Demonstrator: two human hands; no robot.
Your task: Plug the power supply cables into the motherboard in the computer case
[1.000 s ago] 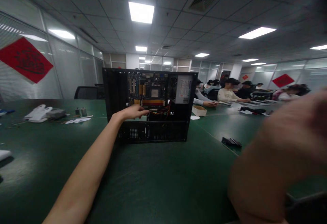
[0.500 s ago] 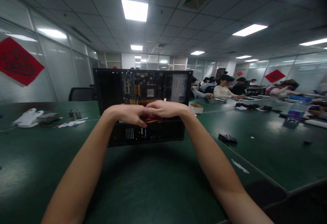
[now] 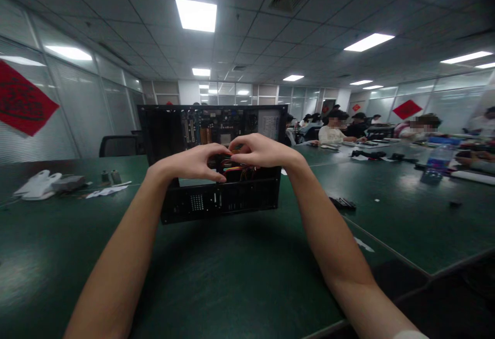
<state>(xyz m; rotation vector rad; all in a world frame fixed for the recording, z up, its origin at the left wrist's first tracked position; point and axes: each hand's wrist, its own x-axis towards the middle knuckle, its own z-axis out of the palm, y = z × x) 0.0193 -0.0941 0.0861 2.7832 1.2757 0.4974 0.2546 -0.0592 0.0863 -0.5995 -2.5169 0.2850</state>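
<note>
At frame centre we see our left hand [image 3: 193,163] and right hand [image 3: 260,152], fingers pinched together on the orange-red cables [image 3: 232,169] inside the open computer case [image 3: 170,133] standing upright on the green table [image 3: 232,272].

Green table [image 3: 240,277]: computer case [image 3: 166,174], perhaps papers [image 3: 104,191].

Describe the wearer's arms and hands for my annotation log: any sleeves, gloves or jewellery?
Both forearms are bare. The left hand and right hand wear no gloves, and no rings, watch or bracelets show. A sliver of white cloth, perhaps a sleeve, edges the right upper arm.
</note>
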